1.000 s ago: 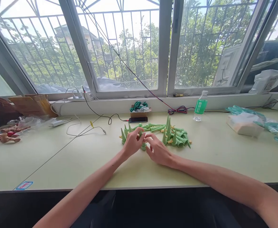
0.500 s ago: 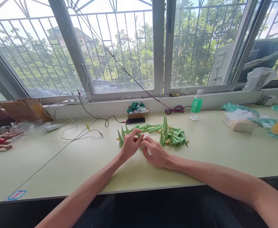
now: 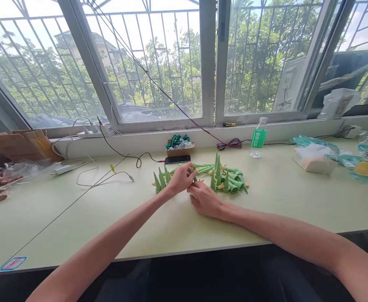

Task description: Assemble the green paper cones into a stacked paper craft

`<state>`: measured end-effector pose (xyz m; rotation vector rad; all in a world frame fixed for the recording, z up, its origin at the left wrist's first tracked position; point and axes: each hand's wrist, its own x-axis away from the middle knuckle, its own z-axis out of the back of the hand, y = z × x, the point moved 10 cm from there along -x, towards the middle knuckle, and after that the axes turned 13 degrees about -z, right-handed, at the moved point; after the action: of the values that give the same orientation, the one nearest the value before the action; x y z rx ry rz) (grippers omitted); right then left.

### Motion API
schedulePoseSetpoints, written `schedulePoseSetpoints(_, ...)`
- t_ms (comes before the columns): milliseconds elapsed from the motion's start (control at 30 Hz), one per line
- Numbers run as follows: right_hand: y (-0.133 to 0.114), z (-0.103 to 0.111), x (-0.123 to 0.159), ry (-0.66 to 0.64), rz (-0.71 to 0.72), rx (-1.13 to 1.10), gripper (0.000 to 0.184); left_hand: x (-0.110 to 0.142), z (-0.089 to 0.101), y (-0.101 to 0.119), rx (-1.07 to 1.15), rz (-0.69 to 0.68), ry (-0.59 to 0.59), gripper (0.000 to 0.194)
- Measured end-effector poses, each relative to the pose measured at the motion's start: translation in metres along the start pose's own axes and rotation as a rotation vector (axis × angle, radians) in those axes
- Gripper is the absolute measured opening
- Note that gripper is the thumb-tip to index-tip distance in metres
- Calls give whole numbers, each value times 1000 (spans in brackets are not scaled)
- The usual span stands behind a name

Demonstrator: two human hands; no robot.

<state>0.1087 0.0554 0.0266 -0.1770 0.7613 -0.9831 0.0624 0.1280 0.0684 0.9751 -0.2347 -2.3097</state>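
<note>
Two bare hands of ours meet near the middle of the smooth, pale yellow-green worktop (image 3: 140, 226). Our left hand (image 3: 181, 178) is bent at the fingers, its fingertips pinching a small green plastic piece (image 3: 195, 178), most of which they cover. Our right hand (image 3: 206, 200) rests low just beside it, fingers curled toward the left fingertips; we cannot tell whether it grips the piece too or merely touches it. That piece sits between the two hands, above the worktop.

To the left of our left hand we see slim, pointed green plastic cones (image 3: 158, 183) standing upright in a cluster. Beyond our right hand stand taller green plastic cones (image 3: 218, 167), and just beside them lies a heap of hollow green plastic tubes (image 3: 234, 184) with small yellowish bits (image 3: 247, 185) at its edge.

Farther back we have a flat black phone (image 3: 177, 159) with a dark cable at its left end, in front of a small brown cardboard box (image 3: 180, 152) filled with dark green and silvery material. On the right, a clear plastic bottle with a green label (image 3: 258, 140) stands upright near a bundled dark red and black cable (image 3: 231, 144).
</note>
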Motion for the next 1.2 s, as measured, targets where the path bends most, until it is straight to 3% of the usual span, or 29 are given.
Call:
schedulePoseSetpoints(133,10,-12,0,-57,-24,94,38,-27,-15,-3,-25,-24,-55,17)
schedulePoseSetpoints(200,16,-15,1,-67,-64,108,40,-36,-26,-3,-15,-23,-137,19)
schedulePoseSetpoints(367,19,-20,3,-100,-87,121,40,-47,-30,-2,-9,8,-199,26)
schedulePoseSetpoints(533,24,-22,3,-129,-145,105,39,-54,-16,-5,-16,17,-214,27)
schedulePoseSetpoints(733,24,-20,2,-139,-156,93,39,-68,8,-31,-251,92,-237,27)
schedulePoseSetpoints(933,23,-20,1,-162,-157,66,38,-64,-7,-58,-438,183,-439,3)
schedulePoseSetpoints(1200,16,-17,2,-145,-99,9,38,-45,-34,-69,-523,276,-630,28)
